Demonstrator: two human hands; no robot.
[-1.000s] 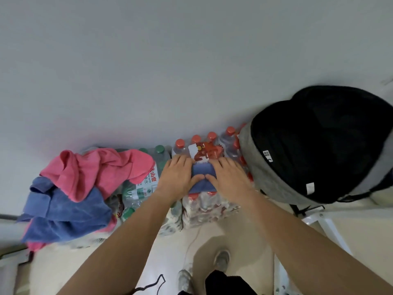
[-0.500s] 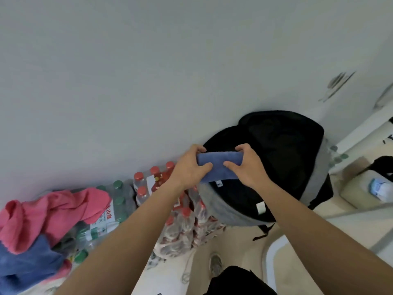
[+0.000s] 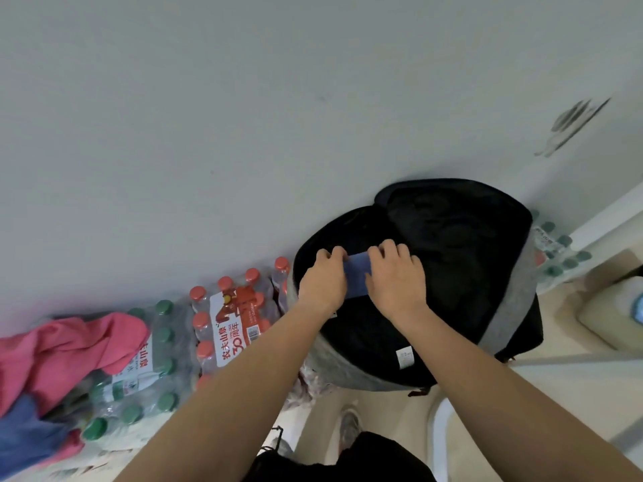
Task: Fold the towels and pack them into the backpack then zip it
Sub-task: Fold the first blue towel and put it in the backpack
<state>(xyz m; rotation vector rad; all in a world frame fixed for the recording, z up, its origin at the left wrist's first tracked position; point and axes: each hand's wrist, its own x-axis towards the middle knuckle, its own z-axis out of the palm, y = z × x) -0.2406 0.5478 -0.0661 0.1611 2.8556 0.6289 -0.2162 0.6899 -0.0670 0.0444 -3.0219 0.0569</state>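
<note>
A folded blue towel (image 3: 357, 278) sits between my two hands inside the mouth of the open black backpack (image 3: 452, 238), which has a grey outer band. My left hand (image 3: 323, 281) grips the towel's left end and my right hand (image 3: 398, 278) grips its right end; most of the towel is hidden under my fingers. At the far left a pink towel (image 3: 59, 353) and another blue towel (image 3: 24, 433) lie crumpled in a heap on a pack of bottles.
Shrink-wrapped packs of red-capped bottles (image 3: 229, 325) and green-capped bottles (image 3: 139, 370) stand against the white wall left of the backpack. More bottles (image 3: 556, 245) sit right of it. A pale box (image 3: 612, 318) is at the right edge. My shoes (image 3: 349, 426) show on the floor below.
My hands lifted the folded blue towel off the red-capped bottle pack, carried it right, and lowered it into the backpack's opening. The view swung right with them.
</note>
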